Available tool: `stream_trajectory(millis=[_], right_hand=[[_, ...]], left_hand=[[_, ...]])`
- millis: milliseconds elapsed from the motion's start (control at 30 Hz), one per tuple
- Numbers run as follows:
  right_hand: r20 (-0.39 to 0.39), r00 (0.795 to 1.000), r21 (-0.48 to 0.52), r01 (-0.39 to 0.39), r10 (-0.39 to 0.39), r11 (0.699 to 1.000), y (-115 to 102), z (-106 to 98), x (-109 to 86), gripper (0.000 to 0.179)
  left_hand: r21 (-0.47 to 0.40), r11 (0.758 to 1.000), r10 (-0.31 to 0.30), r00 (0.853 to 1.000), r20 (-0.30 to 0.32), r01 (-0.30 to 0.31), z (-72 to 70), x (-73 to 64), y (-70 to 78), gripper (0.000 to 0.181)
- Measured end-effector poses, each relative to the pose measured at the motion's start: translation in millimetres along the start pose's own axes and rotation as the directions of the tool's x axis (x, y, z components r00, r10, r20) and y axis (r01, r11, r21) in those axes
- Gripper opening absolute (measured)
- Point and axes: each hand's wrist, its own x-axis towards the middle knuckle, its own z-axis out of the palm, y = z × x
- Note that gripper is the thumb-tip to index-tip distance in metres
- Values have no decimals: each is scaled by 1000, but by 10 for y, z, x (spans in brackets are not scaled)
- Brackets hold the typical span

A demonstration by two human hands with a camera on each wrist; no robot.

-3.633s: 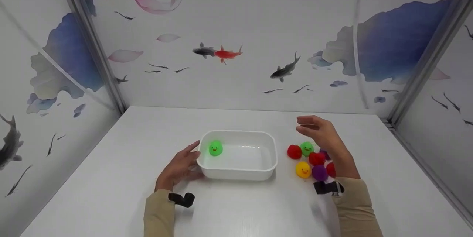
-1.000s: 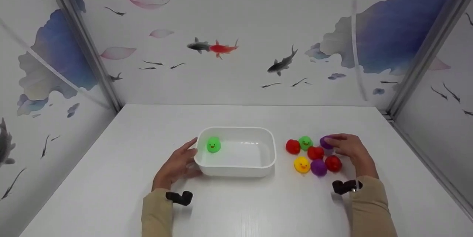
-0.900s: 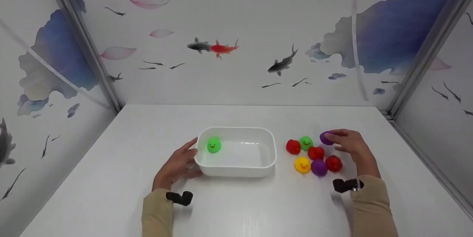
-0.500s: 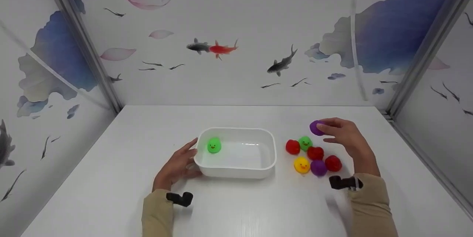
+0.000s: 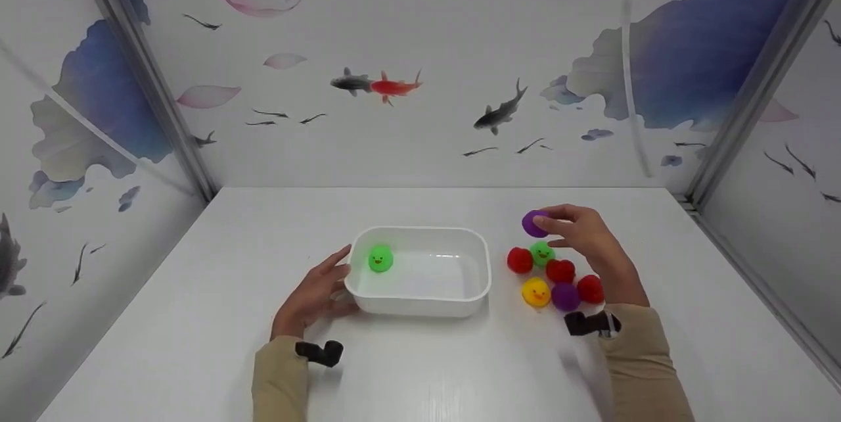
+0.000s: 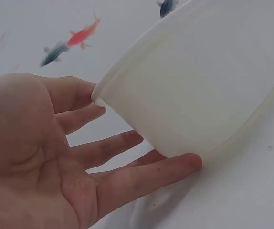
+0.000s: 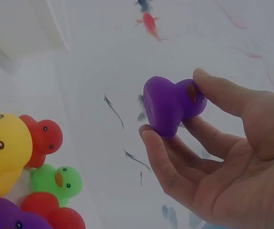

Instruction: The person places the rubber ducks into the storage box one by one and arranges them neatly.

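Note:
My right hand (image 5: 585, 238) pinches a purple rubber duck (image 5: 533, 224) between thumb and fingers, raised behind the group of ducks. In the right wrist view the purple duck (image 7: 162, 106) lies tilted, its flat base facing left. My left hand (image 5: 314, 297) rests against the left end of a white plastic tub (image 5: 420, 307). Its fairly straight fingers touch the rim and side wall of the tub (image 6: 189, 90) in the left wrist view. Inside the tub, at the left, sits a green rubber duck (image 5: 380, 259).
Right of the tub stand a yellow duck (image 5: 536, 292), a green duck (image 5: 542, 253), another purple duck (image 5: 565, 296) and several red ones, including a red duck (image 5: 520, 260). The white table (image 5: 420, 369) meets printed panels (image 5: 420, 146) at the back and sides.
My right hand has picked up the purple duck from the back right of the group, lifting it and carrying it left. My left hand stays at the tub.

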Motion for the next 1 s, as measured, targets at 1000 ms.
stream_trajectory(millis=[1000], right_hand=[[60, 996, 67, 57, -61, 996, -666, 1072, 294, 47]], left_hand=[[39, 999, 18, 1000, -3, -18, 15, -31, 19, 55]])
